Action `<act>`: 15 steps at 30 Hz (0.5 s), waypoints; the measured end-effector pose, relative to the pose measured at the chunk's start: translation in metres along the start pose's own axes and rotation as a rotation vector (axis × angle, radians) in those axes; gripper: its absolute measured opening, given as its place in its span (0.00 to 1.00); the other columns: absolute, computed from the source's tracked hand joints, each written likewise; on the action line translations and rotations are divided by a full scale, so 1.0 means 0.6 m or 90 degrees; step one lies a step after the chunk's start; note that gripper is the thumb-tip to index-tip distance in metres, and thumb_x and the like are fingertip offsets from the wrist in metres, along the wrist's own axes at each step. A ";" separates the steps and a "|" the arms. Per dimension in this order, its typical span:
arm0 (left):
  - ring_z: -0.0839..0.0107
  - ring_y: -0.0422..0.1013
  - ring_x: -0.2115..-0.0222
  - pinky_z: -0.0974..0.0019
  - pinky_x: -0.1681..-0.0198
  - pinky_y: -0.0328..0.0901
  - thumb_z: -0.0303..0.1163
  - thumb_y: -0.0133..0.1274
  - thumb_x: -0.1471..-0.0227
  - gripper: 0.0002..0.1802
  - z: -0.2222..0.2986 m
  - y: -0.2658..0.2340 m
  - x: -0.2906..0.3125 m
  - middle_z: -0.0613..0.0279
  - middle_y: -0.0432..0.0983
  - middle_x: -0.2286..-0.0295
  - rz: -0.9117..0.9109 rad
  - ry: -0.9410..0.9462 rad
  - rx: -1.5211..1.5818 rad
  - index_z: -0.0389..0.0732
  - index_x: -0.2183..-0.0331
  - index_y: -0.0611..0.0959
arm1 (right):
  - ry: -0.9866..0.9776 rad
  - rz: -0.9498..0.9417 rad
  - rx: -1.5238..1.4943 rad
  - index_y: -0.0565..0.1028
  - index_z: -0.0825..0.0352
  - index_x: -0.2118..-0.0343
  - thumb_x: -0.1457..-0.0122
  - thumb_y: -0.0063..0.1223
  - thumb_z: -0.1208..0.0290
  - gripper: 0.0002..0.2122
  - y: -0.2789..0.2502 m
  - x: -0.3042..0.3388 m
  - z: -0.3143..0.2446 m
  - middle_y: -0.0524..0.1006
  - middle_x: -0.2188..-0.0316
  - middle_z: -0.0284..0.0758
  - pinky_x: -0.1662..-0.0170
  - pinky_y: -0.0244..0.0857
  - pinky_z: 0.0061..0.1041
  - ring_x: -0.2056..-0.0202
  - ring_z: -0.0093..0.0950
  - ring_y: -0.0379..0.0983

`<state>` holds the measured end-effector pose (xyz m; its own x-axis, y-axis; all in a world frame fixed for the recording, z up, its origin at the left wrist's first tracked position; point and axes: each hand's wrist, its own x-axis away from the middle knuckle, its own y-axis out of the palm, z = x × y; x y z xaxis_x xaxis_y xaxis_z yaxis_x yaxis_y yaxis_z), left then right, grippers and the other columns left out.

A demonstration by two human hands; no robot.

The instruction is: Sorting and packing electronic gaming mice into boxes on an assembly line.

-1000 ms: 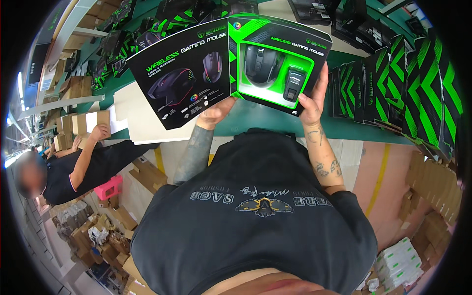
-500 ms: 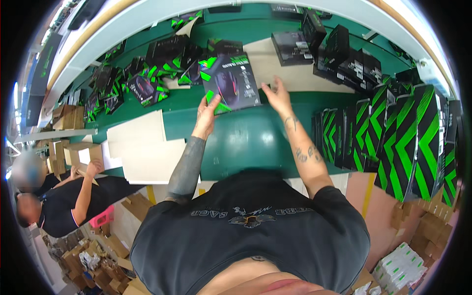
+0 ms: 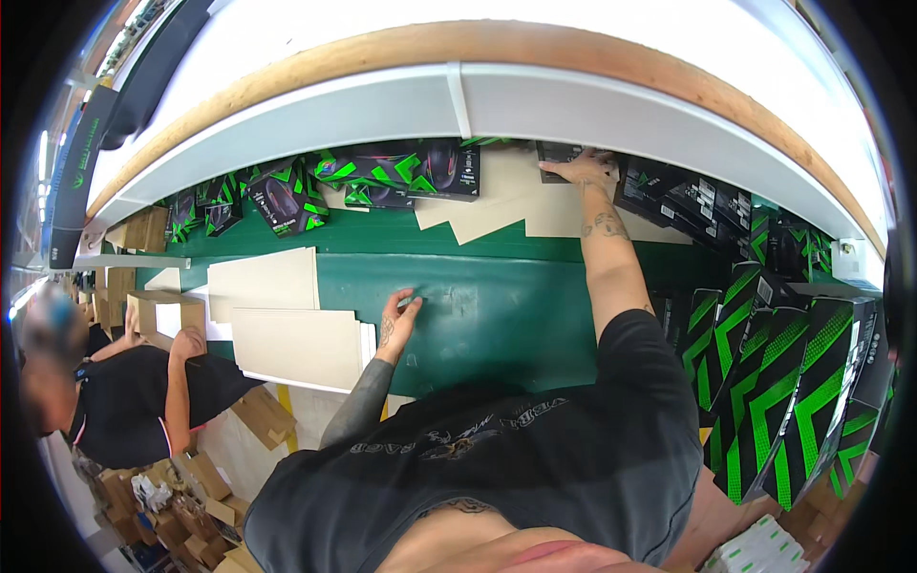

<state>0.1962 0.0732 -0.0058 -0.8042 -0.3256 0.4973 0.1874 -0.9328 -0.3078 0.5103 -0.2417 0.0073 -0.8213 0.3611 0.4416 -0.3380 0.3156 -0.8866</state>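
the shelf (image 3: 535, 100) and right hand (image 3: 585, 169) partly hide a black box (image 3: 554, 154).

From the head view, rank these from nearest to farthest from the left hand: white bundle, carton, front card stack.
From the left hand:
1. Front card stack, just to its left.
2. Carton, farther left, at the co-worker's hands.
3. White bundle, lower right.
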 end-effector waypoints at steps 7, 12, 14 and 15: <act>0.74 0.68 0.69 0.69 0.67 0.63 0.41 0.54 0.54 0.21 0.047 0.012 0.016 0.57 0.74 0.71 -0.122 0.098 -0.105 0.42 0.58 0.74 | 0.080 0.007 -0.095 0.39 0.68 0.41 0.74 0.60 0.38 0.60 0.043 0.051 0.040 0.38 0.42 0.55 0.46 0.49 0.50 0.41 0.51 0.38; 0.68 0.70 0.64 0.67 0.61 0.64 0.37 0.57 0.56 0.26 0.095 0.030 0.045 0.54 0.73 0.64 -0.131 0.301 -0.087 0.40 0.55 0.70 | -0.117 -0.415 -1.040 0.48 0.68 0.43 0.64 0.53 0.44 0.47 0.055 0.229 0.145 0.49 0.42 0.46 0.50 0.50 0.57 0.43 0.44 0.49; 0.63 0.65 0.55 0.63 0.55 0.62 0.39 0.61 0.61 0.38 0.130 0.038 0.068 0.49 0.62 0.53 -0.144 0.475 -0.150 0.39 0.49 0.64 | -0.262 -0.549 -1.330 0.53 0.68 0.44 0.63 0.53 0.46 0.44 0.083 0.320 0.184 0.54 0.44 0.45 0.49 0.49 0.58 0.44 0.44 0.51; 0.59 0.59 0.51 0.61 0.51 0.59 0.42 0.64 0.66 0.45 0.144 0.044 0.076 0.49 0.57 0.50 -0.160 0.529 -0.158 0.38 0.48 0.61 | -0.352 -0.551 -1.393 0.55 0.68 0.45 0.63 0.53 0.46 0.43 0.086 0.373 0.191 0.56 0.45 0.45 0.48 0.49 0.56 0.44 0.44 0.52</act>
<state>0.2133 0.0204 0.0789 -0.9713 0.1904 -0.1428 -0.0994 -0.8697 -0.4836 0.2564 -0.2454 0.0445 -0.9344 -0.3439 0.0927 -0.0605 0.4095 0.9103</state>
